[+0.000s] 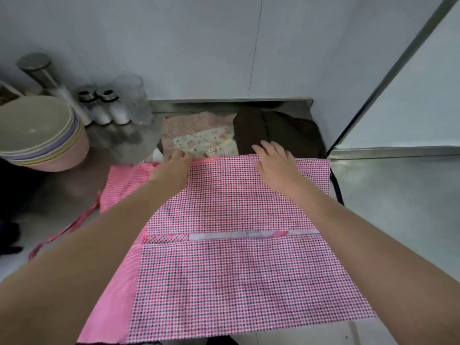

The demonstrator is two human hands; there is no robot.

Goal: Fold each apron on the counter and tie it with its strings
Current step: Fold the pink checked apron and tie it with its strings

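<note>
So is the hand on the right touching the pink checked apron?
Touching. In the head view the right hand lies flat, fingers straight, on the far edge of the pink checked apron, with no gap between them.

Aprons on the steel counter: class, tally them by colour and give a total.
Pink checked apron under the left hand and right hand: 1
Dark brown apron: 1
Pale dotted apron with floral patch: 1
Total: 3
</note>
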